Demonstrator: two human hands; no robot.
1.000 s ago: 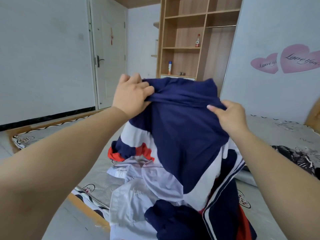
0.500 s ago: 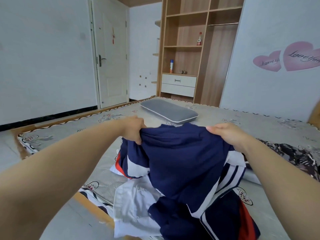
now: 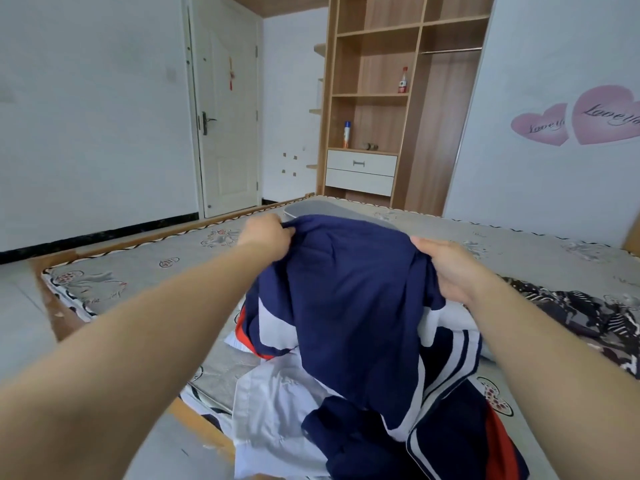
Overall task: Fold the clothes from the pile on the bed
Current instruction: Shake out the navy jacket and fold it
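Navy cloth fills the near part of the view: a pile of clothes (image 3: 363, 420) lies at the near edge of the bed (image 3: 145, 271), w/ a white shirt (image 3: 273, 403) at the bottom left and navy pieces w/ white and red stripes on the right. From this pile rises the navy garment (image 3: 349, 306), held up by its top edge, its lower part hanging onto the other clothes.

Left hand (image 3: 268, 237) has its grip pressed together on the top left corner, the cloth bunched in the fingers. Right hand (image 3: 446, 268) pinches the top right corner, thumb on top; the other fingers are hidden behind the cloth, so I cannot tell how they lie. The garment hangs between and below both grips. I think it is held so, two corners apart, to let the weight pull it open and separate it from the pile before it is laid flat; folding itself is not yet begun.

Right of the pile is a dark patterned cloth (image 3: 571, 313). Farther, just behind the garment's top edge, a grey pillow (image 3: 311, 208) lies on the bed. Beyond are the door (image 3: 228, 109) and the wooden shelves (image 3: 374, 81).
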